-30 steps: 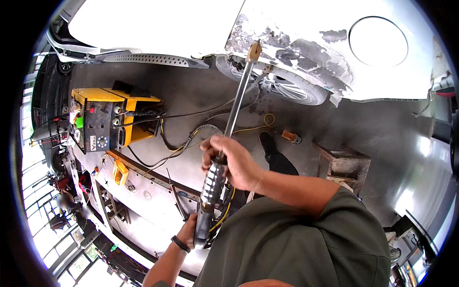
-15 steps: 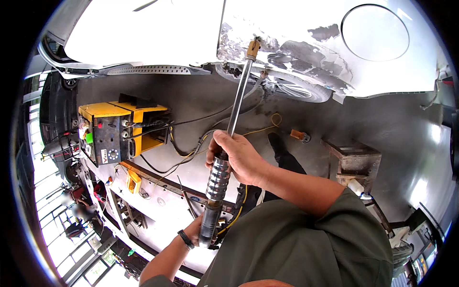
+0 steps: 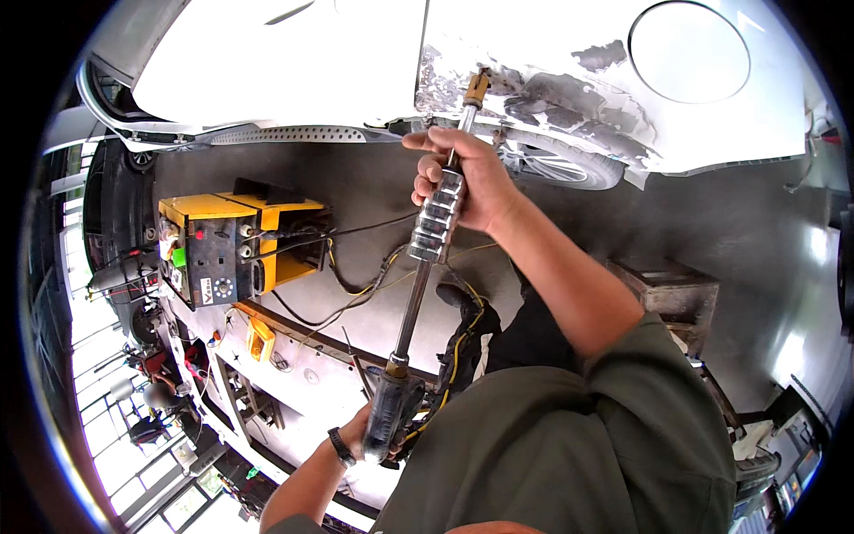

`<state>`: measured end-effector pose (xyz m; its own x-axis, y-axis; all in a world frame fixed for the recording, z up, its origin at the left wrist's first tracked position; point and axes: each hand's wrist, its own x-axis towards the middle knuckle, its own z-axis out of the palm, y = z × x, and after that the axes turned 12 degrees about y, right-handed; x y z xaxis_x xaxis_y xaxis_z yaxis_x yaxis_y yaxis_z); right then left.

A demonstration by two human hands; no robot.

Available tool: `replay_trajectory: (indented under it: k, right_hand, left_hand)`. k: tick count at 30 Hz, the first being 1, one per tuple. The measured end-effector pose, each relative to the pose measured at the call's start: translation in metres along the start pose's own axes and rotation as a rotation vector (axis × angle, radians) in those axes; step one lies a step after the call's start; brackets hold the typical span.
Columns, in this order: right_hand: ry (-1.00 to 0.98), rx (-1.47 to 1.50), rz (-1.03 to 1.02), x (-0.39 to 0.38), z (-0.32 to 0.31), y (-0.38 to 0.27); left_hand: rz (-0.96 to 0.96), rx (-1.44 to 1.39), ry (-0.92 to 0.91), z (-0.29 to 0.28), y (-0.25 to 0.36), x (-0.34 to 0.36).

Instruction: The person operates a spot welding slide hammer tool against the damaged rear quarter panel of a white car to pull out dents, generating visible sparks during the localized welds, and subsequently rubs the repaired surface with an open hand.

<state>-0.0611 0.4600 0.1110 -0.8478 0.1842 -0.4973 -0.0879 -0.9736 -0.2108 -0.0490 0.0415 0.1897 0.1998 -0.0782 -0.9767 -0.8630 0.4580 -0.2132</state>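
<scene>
A slide hammer (image 3: 412,311) slants across the view, its brass-coloured tip (image 3: 478,88) against the scraped, bare-metal area of a white car's rear panel (image 3: 551,98). My right hand (image 3: 485,182) is wrapped around the upper end of the ribbed chrome sliding weight (image 3: 436,218), its index finger stretched out past the shaft. The weight sits high on the shaft, near the tip. Down by my body, my left hand (image 3: 358,427) grips the dark rear handle (image 3: 386,418); the handle hides most of its fingers. A dark band circles the left wrist.
A yellow-and-black welding machine (image 3: 240,245) stands at the left, with cables (image 3: 356,233) running across the floor. A white panel (image 3: 311,378) with a small yellow tray (image 3: 260,339) lies near me. The car's wheel (image 3: 560,165) is below the panel. At the right stands a metal stool (image 3: 667,294).
My right hand has slid the chrome weight up the shaft, away from the handle and toward the tip. The left hand stays on the handle. The view has shifted slightly.
</scene>
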Motion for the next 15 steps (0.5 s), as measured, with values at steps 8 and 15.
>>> replay_trajectory:
  k: [8,15]
  right_hand:
    - [-0.039,-0.08,0.266,-0.122,0.007,0.187]
    - [0.117,-0.164,0.153,-0.095,0.002,0.138]
  left_hand:
    - [-0.099,0.122,0.133,-0.095,-0.072,0.036]
    - [0.305,-0.062,0.302,-0.01,-0.054,0.023]
